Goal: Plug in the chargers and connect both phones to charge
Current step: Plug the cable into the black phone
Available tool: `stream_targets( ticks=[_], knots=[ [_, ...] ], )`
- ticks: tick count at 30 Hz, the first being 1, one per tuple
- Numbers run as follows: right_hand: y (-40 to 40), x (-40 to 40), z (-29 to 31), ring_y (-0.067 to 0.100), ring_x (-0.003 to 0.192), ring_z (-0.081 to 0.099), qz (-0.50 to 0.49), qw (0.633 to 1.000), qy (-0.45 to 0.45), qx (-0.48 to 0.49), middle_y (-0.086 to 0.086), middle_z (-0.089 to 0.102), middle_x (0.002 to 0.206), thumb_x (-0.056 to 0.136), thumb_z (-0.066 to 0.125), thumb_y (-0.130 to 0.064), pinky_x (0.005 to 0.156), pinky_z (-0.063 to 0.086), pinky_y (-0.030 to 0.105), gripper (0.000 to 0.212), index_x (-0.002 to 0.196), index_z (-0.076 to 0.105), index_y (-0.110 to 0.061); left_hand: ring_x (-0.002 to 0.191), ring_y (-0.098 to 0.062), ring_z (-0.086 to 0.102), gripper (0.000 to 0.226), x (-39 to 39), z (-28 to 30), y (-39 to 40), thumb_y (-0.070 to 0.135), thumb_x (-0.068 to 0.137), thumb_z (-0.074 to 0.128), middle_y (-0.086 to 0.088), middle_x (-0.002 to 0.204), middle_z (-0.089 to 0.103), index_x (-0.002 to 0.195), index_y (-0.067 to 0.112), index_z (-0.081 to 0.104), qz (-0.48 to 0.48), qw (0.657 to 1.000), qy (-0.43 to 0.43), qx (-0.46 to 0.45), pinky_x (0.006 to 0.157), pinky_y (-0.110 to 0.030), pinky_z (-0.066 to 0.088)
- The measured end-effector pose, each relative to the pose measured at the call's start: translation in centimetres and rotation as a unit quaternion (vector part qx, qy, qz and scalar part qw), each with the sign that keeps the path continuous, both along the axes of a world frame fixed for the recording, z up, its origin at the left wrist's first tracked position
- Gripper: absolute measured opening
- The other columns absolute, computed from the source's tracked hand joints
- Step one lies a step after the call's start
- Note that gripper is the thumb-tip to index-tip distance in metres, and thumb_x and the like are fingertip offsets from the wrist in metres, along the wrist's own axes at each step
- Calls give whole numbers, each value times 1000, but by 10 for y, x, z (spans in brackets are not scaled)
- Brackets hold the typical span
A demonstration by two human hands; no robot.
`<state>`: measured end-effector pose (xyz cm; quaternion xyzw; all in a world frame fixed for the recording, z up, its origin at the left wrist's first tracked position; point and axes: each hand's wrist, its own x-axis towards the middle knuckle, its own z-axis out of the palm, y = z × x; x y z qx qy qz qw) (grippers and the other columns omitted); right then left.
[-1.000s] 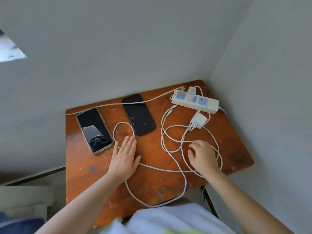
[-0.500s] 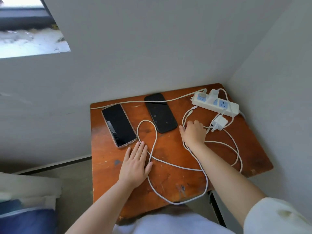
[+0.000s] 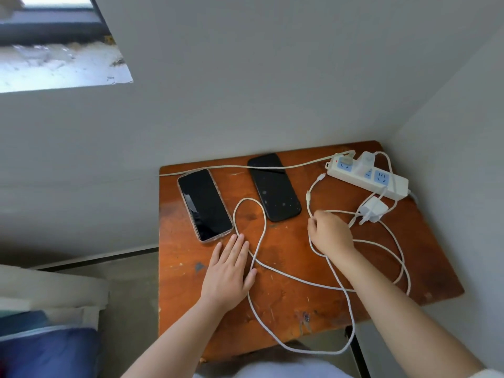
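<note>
Phones, two, lying face up and screens dark on wooden table [image 3: 286,309] set into corner of grey walls. Clear-cased phone [image 3: 205,204] toward left edge, black phone [image 3: 274,187] just beside it to the right, tilted alike, apart from each other.

Head view: power strip [image 3: 392,184], white with blue sockets, at far right of table near wall. One white plug seated in strip's middle socket. Loose white charger [image 3: 374,208] lying on table just in front of strip, prongs showing, not plugged in. Long white cable [image 3: 257,246] looped between the two phones and trailing over near table edge; further loops lying to the right. Cable connector end [image 3: 308,196] free on table just right of black phone, joined to neither phone. Separate cord running from strip along far edge of table, passing over top of black phone.

Left hand [image 3: 227,271] flat on table, palm down, fingers together and extended, holding nothing; fingertips near bottom corner of clear-cased phone, cable loop touching thumb side. Right hand [image 3: 328,234] curled, fingers pinched on white cable a short way below connector end, between black phone and loose charger. Both forearms bare, entering from bottom of frame.
</note>
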<state>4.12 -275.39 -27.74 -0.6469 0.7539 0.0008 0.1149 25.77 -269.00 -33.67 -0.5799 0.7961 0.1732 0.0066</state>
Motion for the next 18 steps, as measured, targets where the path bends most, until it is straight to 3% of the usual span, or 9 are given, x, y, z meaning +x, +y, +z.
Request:
stream_targets(
  ticks=[6, 9, 12, 18],
  knots=[
    [43, 11, -6, 12, 81, 61, 106, 993, -34, 25, 4, 68, 93, 95, 44, -25, 63, 41, 16, 24, 102, 63, -12, 130, -8, -21, 63, -1, 2, -1, 56, 90, 17, 3, 155, 1, 143, 24, 2, 7, 1000, -2, 4, 107, -32, -20],
    [40, 14, -13, 15, 92, 61, 98, 993, -40, 55, 4, 66, 106, 94, 46, -29, 74, 50, 21, 27, 111, 59, -14, 134, -8, -16, 63, -2, 5, 0, 55, 90, 19, 3, 155, 1, 143, 24, 3, 9, 1000, -6, 8, 108, -32, -19],
    [27, 20, -15, 18, 110, 58, 81, 993, -59, 57, 4, 58, 125, 91, 49, -40, 82, 51, 24, 43, 126, 49, -15, 140, -11, -9, 62, -3, 7, 0, 54, 91, 19, 4, 155, 1, 143, 25, 2, 14, 1000, -12, 10, 108, -31, -18],
    [5, 32, -20, 20, 100, 63, 19, 996, -84, 22, 7, 63, 116, 94, 50, -28, 76, 53, 23, 32, 121, 54, -12, 140, -10, -10, 65, -4, 11, 0, 60, 88, 13, 4, 155, -2, 142, 27, 0, 23, 999, -21, 18, 108, -30, -17]
  ],
)
